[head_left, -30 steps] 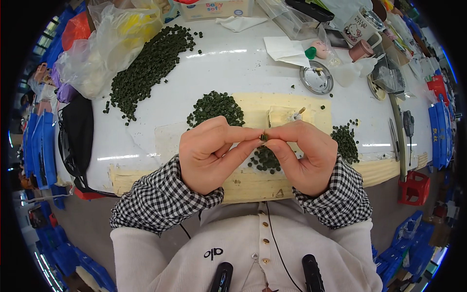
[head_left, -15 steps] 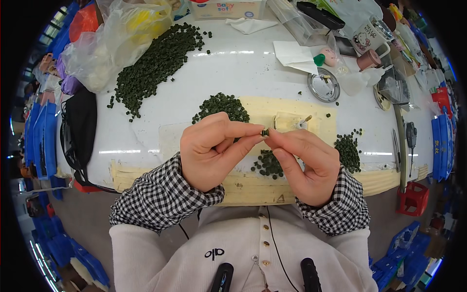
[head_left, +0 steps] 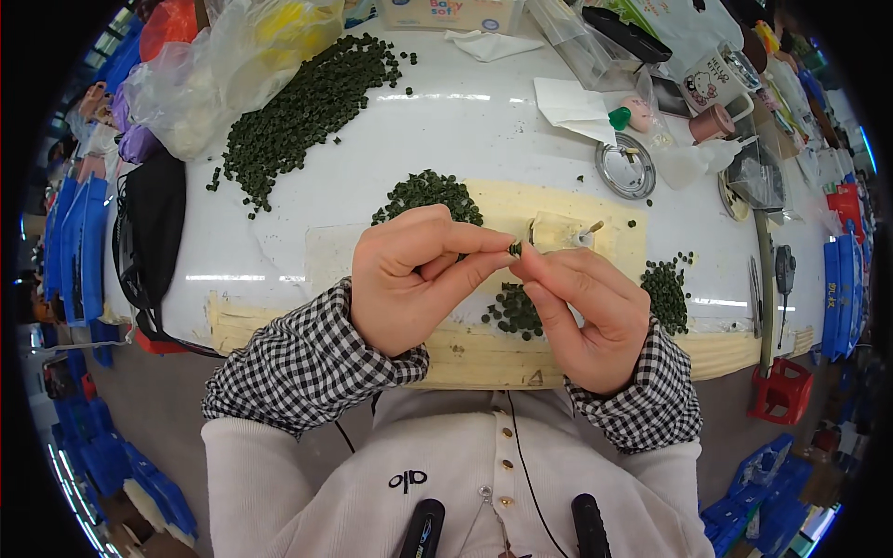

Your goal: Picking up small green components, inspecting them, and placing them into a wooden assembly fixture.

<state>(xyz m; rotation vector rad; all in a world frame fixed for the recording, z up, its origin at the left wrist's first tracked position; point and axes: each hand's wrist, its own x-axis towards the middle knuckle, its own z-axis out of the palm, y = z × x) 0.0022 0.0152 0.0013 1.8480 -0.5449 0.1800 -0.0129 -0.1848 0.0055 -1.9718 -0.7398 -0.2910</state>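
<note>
Above the front of the table, my left hand (head_left: pixel 405 279) pinches a small dark green piece (head_left: pixel 514 249) between thumb and index finger. My right hand (head_left: pixel 595 312) meets it from the other side, its index fingertip against the piece. The right fingers are curled closed, and what they hold, if anything, is too small to make out. Behind my left hand lies a heap of dark green pieces (head_left: pixel 430 193). A smaller group of green pieces (head_left: pixel 513 312) sits below the fingertips. Near my right hand stands a small white holder with a stick (head_left: pixel 586 234) on yellow tape.
A long heap of green pellets (head_left: pixel 302 116) spreads at the back left beside plastic bags (head_left: pixel 191 98). More pellets (head_left: pixel 664 293) lie right of my right hand. A round metal dish (head_left: pixel 624 167), a spool (head_left: pixel 712 123), a mug (head_left: pixel 714 82) and a black mask-like cloth (head_left: pixel 153 246) surround the work area.
The view has shifted slightly. Both hands stay together at the small piece, which looks turned a little between the fingertips.
</note>
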